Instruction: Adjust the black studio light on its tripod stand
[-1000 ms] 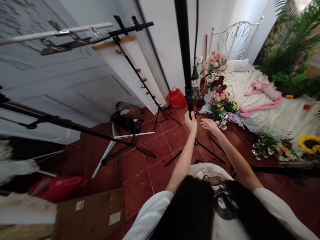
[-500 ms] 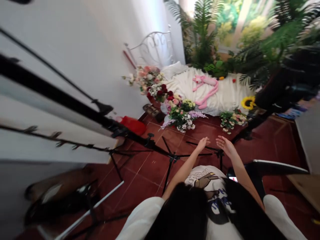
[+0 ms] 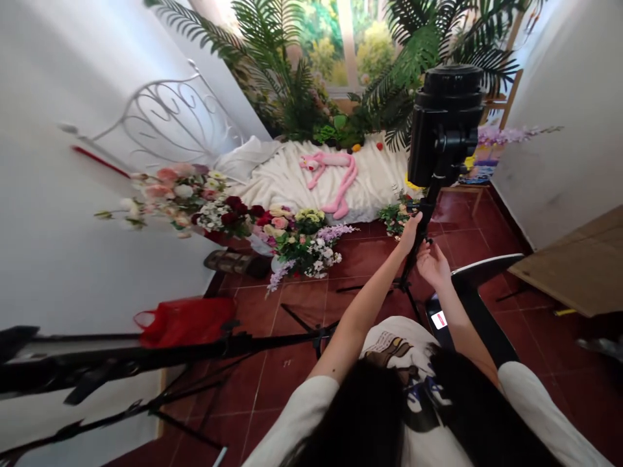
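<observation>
A black studio light (image 3: 446, 123) stands upright on a black stand (image 3: 424, 224) in front of me. My left hand (image 3: 411, 233) is wrapped round the pole of this stand, below the light. My right hand (image 3: 433, 263) is just right of the pole and lower, palm turned up, fingers curled near a small knob (image 3: 428, 241). Whether its fingertips touch the knob is too small to tell.
Another black stand (image 3: 272, 342) slants across the lower left, beside a red bag (image 3: 187, 321). Flowers (image 3: 311, 243) front a white-draped bed (image 3: 272, 178) with a pink plush toy (image 3: 335, 162). A brown board (image 3: 579, 259) is at right.
The view has swung right. Both hands, earlier apart and off the stand, have moved up to the light stand, and my left hand has taken hold of its pole.
</observation>
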{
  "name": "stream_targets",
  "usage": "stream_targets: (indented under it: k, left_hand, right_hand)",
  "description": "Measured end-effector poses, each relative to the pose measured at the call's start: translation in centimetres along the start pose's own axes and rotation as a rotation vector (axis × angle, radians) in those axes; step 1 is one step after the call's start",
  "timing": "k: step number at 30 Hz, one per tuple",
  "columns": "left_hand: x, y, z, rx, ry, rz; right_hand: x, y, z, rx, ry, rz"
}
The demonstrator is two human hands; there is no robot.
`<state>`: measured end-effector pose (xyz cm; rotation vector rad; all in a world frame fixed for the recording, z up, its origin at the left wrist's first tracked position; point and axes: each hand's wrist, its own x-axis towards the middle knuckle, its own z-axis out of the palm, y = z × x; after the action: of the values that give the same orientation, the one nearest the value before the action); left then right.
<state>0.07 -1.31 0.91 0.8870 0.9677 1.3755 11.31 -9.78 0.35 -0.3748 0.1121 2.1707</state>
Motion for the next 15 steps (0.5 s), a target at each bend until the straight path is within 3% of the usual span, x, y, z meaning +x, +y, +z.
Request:
stream_targets:
  k: [5, 9, 15]
  left_hand:
    - [0.1, 0.0, 0.1, 0.046, 0.036, 0.020]
    - [-0.2, 0.3, 0.2, 0.147, 0.029, 0.084]
    - [0.2, -0.4, 0.5, 0.237, 0.116, 0.133]
  right_hand:
    - [1.7, 0.1, 0.3, 0.340, -0.133, 0.051]
    - [3.2, 0.3, -0.5, 0.382, -0.219, 0.016]
    - [4.4, -0.1, -0.5, 0.418, -0.149, -0.060]
